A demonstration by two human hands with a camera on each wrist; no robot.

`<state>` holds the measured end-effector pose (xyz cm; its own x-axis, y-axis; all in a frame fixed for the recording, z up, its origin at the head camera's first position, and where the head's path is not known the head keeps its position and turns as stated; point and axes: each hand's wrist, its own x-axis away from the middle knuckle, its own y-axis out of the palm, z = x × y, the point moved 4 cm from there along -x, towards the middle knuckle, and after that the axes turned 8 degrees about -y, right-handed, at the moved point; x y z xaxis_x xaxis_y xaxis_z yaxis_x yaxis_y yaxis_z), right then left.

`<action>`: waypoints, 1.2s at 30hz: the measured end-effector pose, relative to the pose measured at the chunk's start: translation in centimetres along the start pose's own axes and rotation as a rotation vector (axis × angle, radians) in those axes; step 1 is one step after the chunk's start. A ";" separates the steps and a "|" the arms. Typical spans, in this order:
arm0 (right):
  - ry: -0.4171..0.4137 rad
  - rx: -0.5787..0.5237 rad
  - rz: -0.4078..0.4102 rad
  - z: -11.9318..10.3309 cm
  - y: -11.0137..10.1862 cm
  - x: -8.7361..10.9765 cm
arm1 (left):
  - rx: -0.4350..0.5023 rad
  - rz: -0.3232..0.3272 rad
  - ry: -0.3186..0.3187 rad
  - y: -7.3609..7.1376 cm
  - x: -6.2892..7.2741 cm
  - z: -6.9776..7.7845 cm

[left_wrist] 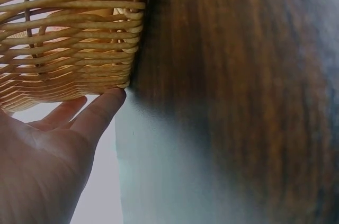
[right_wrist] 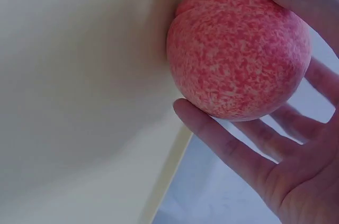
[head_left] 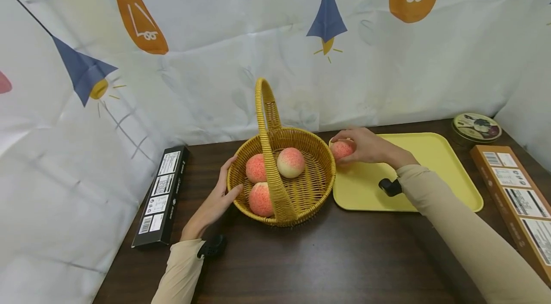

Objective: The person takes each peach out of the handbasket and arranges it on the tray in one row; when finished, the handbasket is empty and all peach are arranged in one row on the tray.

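Note:
A yellow wicker basket (head_left: 316,211) with a tall handle stands mid-table and holds several pink-and-cream peaches (head_left: 291,162). Against the basket's left side rests my left hand (head_left: 217,199), its fingers fairly straight along the outer wall; the left wrist view shows the fingertips touching the weave (left_wrist: 74,49). My right hand (head_left: 366,145) grips another peach (right_wrist: 238,49) with the thumb and fingers spread around it. That peach is at the left end of the yellow tray (head_left: 404,194), close beside the basket's right rim. Whether it touches the tray cannot be told.
To the left lies a long black box (head_left: 161,196) with white labels. At the right are an orange-brown box (head_left: 512,184) and a round tin (head_left: 477,127) behind it. A printed white cloth (head_left: 206,89) hangs behind the dark wooden table (head_left: 327,261).

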<state>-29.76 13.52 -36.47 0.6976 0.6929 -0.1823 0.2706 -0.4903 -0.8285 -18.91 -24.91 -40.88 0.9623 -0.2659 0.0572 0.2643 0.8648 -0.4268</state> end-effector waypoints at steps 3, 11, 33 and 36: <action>-0.014 -0.010 0.002 0.0 0.1 0.0 | 0.003 0.002 -0.004 0.0 0.0 0.0; -0.071 -0.011 0.007 -0.1 0.4 0.3 | 0.001 0.003 -0.004 0.0 0.2 -0.2; -0.259 -0.071 0.072 -8.9 -0.3 -2.6 | 0.001 0.003 -0.005 0.0 0.2 -0.2; -0.274 -0.089 0.045 -9.7 1.3 -3.3 | 0.006 -0.002 -0.002 0.1 0.0 -0.1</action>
<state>-25.29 5.49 -31.77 0.5082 0.7805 -0.3641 0.3094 -0.5600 -0.7686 -18.84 -24.85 -41.01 0.9618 -0.2669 0.0603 0.2669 0.8669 -0.4209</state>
